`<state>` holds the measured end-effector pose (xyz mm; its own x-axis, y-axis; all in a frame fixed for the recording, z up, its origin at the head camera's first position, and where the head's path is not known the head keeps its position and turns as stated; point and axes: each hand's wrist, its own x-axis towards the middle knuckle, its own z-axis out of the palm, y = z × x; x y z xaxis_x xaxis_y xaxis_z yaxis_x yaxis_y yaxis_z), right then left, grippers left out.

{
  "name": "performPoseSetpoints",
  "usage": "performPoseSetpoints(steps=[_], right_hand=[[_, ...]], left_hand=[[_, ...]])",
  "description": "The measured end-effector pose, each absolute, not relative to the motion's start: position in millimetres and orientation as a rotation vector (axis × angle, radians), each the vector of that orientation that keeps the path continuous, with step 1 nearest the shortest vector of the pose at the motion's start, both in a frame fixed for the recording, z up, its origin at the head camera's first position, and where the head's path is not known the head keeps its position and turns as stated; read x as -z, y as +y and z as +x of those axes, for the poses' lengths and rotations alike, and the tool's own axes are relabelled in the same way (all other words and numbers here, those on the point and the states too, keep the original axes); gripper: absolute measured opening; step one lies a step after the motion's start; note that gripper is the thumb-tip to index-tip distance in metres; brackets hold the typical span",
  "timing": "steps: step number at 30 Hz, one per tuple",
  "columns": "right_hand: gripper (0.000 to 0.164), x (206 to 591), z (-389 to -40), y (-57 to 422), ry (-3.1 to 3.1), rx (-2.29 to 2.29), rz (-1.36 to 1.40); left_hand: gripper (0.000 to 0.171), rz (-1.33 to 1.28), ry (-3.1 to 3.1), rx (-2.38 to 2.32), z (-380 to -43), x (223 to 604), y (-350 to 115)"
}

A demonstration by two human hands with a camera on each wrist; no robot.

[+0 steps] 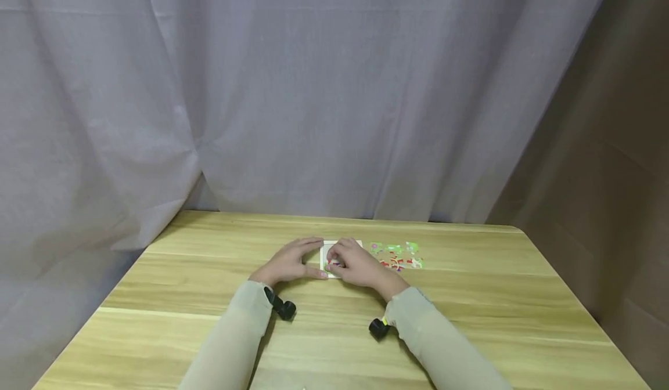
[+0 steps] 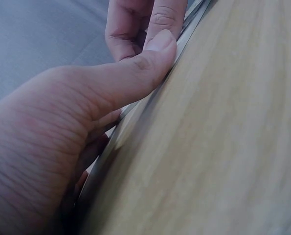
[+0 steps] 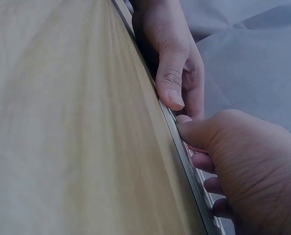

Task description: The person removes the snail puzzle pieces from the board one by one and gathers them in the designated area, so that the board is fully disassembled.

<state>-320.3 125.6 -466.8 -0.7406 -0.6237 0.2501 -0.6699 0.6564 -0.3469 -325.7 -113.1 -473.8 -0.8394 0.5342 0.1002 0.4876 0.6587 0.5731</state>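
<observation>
A small puzzle tray (image 1: 322, 257) with a pale rim lies on the table, partly hidden under both hands. My left hand (image 1: 290, 260) is at its left side, thumb touching the near left corner and the fairly straight fingers reaching the far left corner. Over the inside of the tray, my right hand (image 1: 359, 264) has its fingers curled and pinches a small colourful puzzle piece (image 1: 334, 262), mostly hidden by the fingers. In the right wrist view the right thumb (image 3: 196, 132) is low at the tray's near edge, close to the left thumb (image 3: 174, 98).
Several loose puzzle pieces (image 1: 412, 247), green, red and white, lie just right of the tray. The wooden table (image 1: 324, 343) runs back to a grey curtain (image 1: 324, 100). Black wrist cameras sit on both forearms.
</observation>
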Motion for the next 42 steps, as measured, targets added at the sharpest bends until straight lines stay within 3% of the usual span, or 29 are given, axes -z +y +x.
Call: performPoseSetpoints(steps=[42], right_hand=[[0.019,469.1,-317.7,125.2,-2.755,-0.844,0.992]], left_hand=[[0.093,0.855,2.777,-0.940,-324.7,471.6,-114.9]])
